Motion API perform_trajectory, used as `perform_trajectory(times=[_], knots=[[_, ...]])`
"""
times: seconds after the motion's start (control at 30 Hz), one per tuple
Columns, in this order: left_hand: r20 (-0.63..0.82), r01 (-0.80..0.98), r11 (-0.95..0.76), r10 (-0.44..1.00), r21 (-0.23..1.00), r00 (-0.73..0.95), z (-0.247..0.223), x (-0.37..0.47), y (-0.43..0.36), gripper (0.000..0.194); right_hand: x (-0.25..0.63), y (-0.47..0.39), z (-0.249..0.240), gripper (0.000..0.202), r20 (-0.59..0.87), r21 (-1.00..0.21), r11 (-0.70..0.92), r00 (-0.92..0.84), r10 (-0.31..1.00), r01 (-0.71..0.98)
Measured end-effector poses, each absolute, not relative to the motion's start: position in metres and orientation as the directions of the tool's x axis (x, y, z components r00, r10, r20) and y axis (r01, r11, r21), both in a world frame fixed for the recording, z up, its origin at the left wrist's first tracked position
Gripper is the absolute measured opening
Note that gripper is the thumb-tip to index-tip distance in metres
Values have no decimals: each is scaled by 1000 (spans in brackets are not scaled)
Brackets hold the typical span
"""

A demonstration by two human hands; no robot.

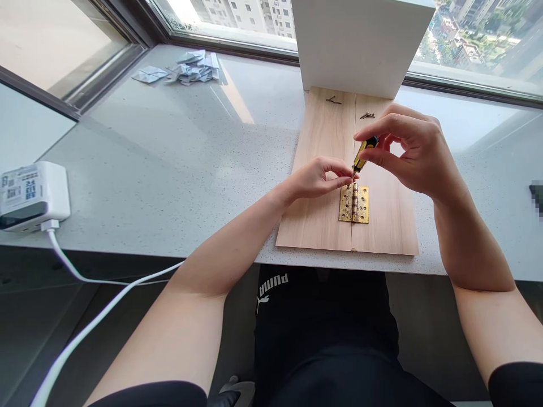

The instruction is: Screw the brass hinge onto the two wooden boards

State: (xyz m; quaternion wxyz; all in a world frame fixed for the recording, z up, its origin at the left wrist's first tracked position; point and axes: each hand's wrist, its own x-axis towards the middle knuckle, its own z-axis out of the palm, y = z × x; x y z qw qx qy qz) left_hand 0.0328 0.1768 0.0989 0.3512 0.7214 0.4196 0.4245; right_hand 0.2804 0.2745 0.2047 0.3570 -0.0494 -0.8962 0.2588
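Note:
My right hand [409, 147] grips a short yellow-and-black screwdriver [365, 152], tilted with its tip pointing down toward the top of a brass hinge [361, 204]. My left hand [320, 178] is pinched close to the screwdriver's tip; whatever its fingertips hold is too small to name. The hinge lies unfolded across the seam between two light wooden boards [316, 220], its knuckle along the seam. Small screws [367, 115] rest on the right board near its far end, and more screws [333, 100] are on the left board.
A white box-like panel [356, 45] stands at the boards' far end by the window. Small packets [195, 68] lie at the back left of the speckled white counter [169, 147]. A white charger [36, 195] with a cable is at the left edge; a dark object sits far right.

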Motion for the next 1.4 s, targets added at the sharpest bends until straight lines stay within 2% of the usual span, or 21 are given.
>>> perform_trajectory(times=[0.1, 0.17, 0.27, 0.37, 0.47, 0.67, 0.87, 1.0, 1.1, 1.4], knots=[[346, 362, -420, 903, 832, 254, 93, 22, 181, 28, 280, 274, 204, 15, 604, -503, 862, -736, 305, -56], [358, 473, -401, 916, 784, 183, 88, 11, 186, 37, 281, 274, 205, 16, 602, -501, 864, -736, 311, -45], [295, 704, -265, 952, 659, 82, 80, -4, 193, 43, 283, 274, 207, 21, 601, -488, 871, -746, 285, -60], [220, 803, -190, 973, 565, 76, 77, -11, 196, 46, 286, 274, 209, 29, 578, -474, 879, -773, 260, -58], [212, 817, -200, 972, 541, 98, 77, -10, 195, 48, 286, 274, 209, 31, 566, -477, 877, -784, 253, -61], [208, 815, -197, 973, 545, 96, 81, -7, 193, 48, 276, 269, 202, 18, 588, -527, 848, -747, 310, -63], [180, 818, -180, 979, 546, 96, 85, -7, 191, 51, 270, 272, 190, 37, 658, -459, 888, -670, 343, 4], [189, 815, -185, 977, 549, 95, 82, -7, 192, 49, 273, 274, 193, 24, 646, -404, 914, -697, 312, 35], [194, 817, -187, 977, 546, 94, 81, -7, 193, 49, 274, 272, 197, 22, 637, -367, 930, -727, 256, 6], [202, 821, -204, 973, 534, 110, 82, -7, 192, 53, 281, 269, 206, 31, 554, -448, 893, -797, 241, -41]])
